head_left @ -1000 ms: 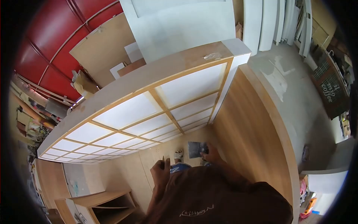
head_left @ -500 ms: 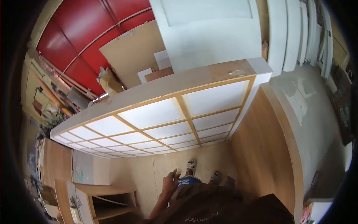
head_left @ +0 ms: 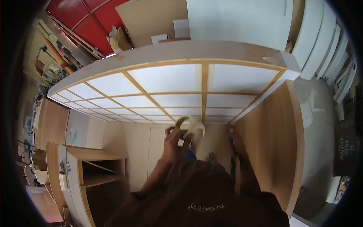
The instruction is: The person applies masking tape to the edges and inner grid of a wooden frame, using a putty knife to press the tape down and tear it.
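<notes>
My left hand (head_left: 174, 144) is closed on a roll of pale tape (head_left: 196, 128), held in front of my body. The roll is slightly blurred, and its ring curves above my fingers. My right hand (head_left: 235, 139) is beside the brown wood-grain panel (head_left: 272, 140) on the right. Its fingers are smeared, so their pose and anything in them cannot be made out. Beyond both hands stands a large white panel (head_left: 170, 79) with yellowish strips of tape (head_left: 204, 81) crossing it in a grid.
An open wooden cabinet (head_left: 104, 153) stands at the lower left. Cardboard (head_left: 147, 20) and a pale board (head_left: 238, 22) lie behind the gridded panel. More white boards (head_left: 314, 41) lean at the upper right. My feet are on a light floor board (head_left: 138, 142).
My left hand has risen towards the gridded panel, and the tape roll shows more clearly. My right hand has come into view on the right. The view has shifted.
</notes>
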Tool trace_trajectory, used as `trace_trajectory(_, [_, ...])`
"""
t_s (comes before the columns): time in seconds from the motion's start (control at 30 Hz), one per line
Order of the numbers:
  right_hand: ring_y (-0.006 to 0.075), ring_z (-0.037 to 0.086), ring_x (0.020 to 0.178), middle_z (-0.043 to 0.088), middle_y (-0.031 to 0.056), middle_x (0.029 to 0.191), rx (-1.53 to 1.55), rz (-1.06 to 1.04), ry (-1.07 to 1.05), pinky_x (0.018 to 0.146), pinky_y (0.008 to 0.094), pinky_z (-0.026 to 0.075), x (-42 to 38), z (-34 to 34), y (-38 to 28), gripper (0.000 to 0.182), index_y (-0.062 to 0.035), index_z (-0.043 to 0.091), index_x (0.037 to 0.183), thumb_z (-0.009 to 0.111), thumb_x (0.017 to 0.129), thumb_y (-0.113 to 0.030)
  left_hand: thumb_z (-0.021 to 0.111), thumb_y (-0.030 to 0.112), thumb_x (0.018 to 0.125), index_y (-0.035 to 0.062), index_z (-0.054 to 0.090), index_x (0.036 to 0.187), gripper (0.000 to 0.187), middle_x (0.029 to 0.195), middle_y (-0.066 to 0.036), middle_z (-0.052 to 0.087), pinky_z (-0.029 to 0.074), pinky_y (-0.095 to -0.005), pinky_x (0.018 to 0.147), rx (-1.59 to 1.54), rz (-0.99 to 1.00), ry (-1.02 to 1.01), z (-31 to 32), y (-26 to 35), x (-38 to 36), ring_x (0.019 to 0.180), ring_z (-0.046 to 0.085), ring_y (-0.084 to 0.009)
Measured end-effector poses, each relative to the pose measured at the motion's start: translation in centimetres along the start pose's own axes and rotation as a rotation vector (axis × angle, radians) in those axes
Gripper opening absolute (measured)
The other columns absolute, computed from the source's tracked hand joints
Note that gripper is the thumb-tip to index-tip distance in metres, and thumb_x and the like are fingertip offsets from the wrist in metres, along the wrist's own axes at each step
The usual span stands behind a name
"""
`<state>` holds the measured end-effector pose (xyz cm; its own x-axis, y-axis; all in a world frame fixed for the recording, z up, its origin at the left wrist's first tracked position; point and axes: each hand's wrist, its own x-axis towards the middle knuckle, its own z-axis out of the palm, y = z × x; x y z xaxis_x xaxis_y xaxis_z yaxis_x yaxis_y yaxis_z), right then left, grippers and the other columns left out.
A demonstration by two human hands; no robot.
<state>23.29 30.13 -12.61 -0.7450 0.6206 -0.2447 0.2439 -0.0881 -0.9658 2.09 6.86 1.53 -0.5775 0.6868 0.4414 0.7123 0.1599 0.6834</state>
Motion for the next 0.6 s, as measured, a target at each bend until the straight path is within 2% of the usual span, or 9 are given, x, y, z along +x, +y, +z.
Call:
trace_trajectory(0.07, [0.0070, 0.048, 0.066, 0.055, -0.0007, 0.084, 0.026, -0.154, -0.057, 0.058, 0.0246, 0.041, -0.4, 2.0, -8.8, 0.040, -0.0063, 0.060, 0.146, 0.057, 0.109, -0.022, 0.083, 0.008, 0.089, 0.0053, 0.070, 0.096, 0.015, 0.082, -0.008, 0.071, 0.044, -0.0474, 0.102, -0.015, 0.046, 0.014, -0.7, 1.1, 2.2, 0.074, 0.069, -0.0269])
trace_trajectory(0.13, [0.0044, 0.048, 0.068, 0.060, 0.0023, 0.093, 0.022, -0.365, -0.111, 0.058, 0.0217, 0.040, -0.4, 3.5, -14.0, 0.064, -0.0059, 0.047, 0.158, 0.072, 0.099, -0.010, 0.083, 0.007, 0.088, 0.0051, 0.070, 0.097, 0.016, 0.082, -0.007, 0.071, 0.043, -0.0476, 0.101, -0.037, 0.087, 0.042, -1.0, 1.5, 3.5, 0.075, 0.068, -0.0264])
trace_trajectory(0.23, [0.0026, 0.049, 0.070, 0.066, 0.0055, 0.101, -0.012, -0.532, -0.090, 0.058, 0.0208, 0.040, -0.7, 6.0, -18.7, 0.080, -0.0060, 0.043, 0.160, 0.081, 0.090, -0.008, 0.083, 0.006, 0.086, 0.0047, 0.070, 0.098, 0.018, 0.082, -0.006, 0.071, 0.042, -0.0476, 0.100, -0.043, 0.192, 0.067, -1.8, 1.3, 5.9, 0.075, 0.068, -0.0255])
trace_trajectory(0.3, [0.0027, 0.047, 0.066, 0.071, 0.0064, 0.103, -0.049, -0.485, -0.053, 0.055, 0.0221, 0.039, -0.7, 7.5, -20.0, 0.088, -0.0072, 0.040, 0.163, 0.084, 0.086, -0.007, 0.085, 0.003, 0.084, 0.0041, 0.068, 0.097, 0.021, 0.084, -0.009, 0.074, 0.044, -0.0468, 0.096, -0.014, 0.246, 0.040, -2.0, 0.9, 6.8, 0.075, 0.070, -0.0254])
trace_trajectory(0.4, [0.0014, 0.049, 0.063, 0.073, 0.0048, 0.098, -0.117, -0.385, 0.094, 0.055, 0.0218, 0.040, 0.0, 9.3, -20.4, 0.074, -0.0050, 0.048, 0.156, 0.080, 0.090, -0.006, 0.085, 0.002, 0.083, 0.0043, 0.067, 0.097, 0.022, 0.083, -0.008, 0.074, 0.043, -0.0463, 0.096, -0.036, 0.264, 0.050, -1.5, -0.2, 8.0, 0.075, 0.069, -0.0259])
trace_trajectory(0.47, [0.0003, 0.050, 0.061, 0.075, 0.0046, 0.093, 0.009, -0.413, 0.287, 0.055, 0.0208, 0.042, 0.7, 10.2, -18.9, 0.052, -0.0019, 0.059, 0.145, 0.075, 0.095, -0.004, 0.085, 0.001, 0.083, 0.0045, 0.067, 0.097, 0.022, 0.083, -0.008, 0.073, 0.043, -0.0464, 0.097, -0.066, 0.240, 0.038, -1.6, -0.5, 8.3, 0.075, 0.069, -0.0259])
trace_trajectory(0.5, [0.0003, 0.050, 0.061, 0.075, 0.0046, 0.093, 0.003, -0.397, 0.298, 0.055, 0.0208, 0.042, 0.8, 10.4, -19.1, 0.052, -0.0019, 0.059, 0.145, 0.075, 0.095, -0.004, 0.085, 0.001, 0.083, 0.0048, 0.068, 0.096, 0.022, 0.083, -0.008, 0.073, 0.043, -0.0465, 0.097, -0.081, 0.226, 0.038, -1.7, -0.6, 8.6, 0.075, 0.069, -0.0259])
trace_trajectory(0.57, [0.0000, 0.055, 0.064, 0.077, 0.0081, 0.094, 0.062, -0.393, 0.364, 0.058, 0.0199, 0.045, 1.4, 10.4, -19.6, 0.031, 0.0006, 0.068, 0.130, 0.068, 0.100, -0.002, 0.085, 0.001, 0.082, 0.0050, 0.068, 0.096, 0.022, 0.083, -0.008, 0.073, 0.043, -0.0466, 0.098, -0.109, 0.216, 0.031, -2.1, -1.0, 9.3, 0.075, 0.069, -0.0259])
trace_trajectory(0.6, [0.0000, 0.055, 0.064, 0.077, 0.0081, 0.094, 0.053, -0.389, 0.374, 0.058, 0.0199, 0.045, 1.8, 10.2, -19.6, 0.031, 0.0006, 0.068, 0.130, 0.068, 0.100, -0.002, 0.086, 0.002, 0.082, 0.0052, 0.068, 0.097, 0.023, 0.083, -0.007, 0.073, 0.043, -0.0466, 0.099, -0.120, 0.212, 0.012, -2.3, -1.4, 9.6, 0.075, 0.069, -0.0259])
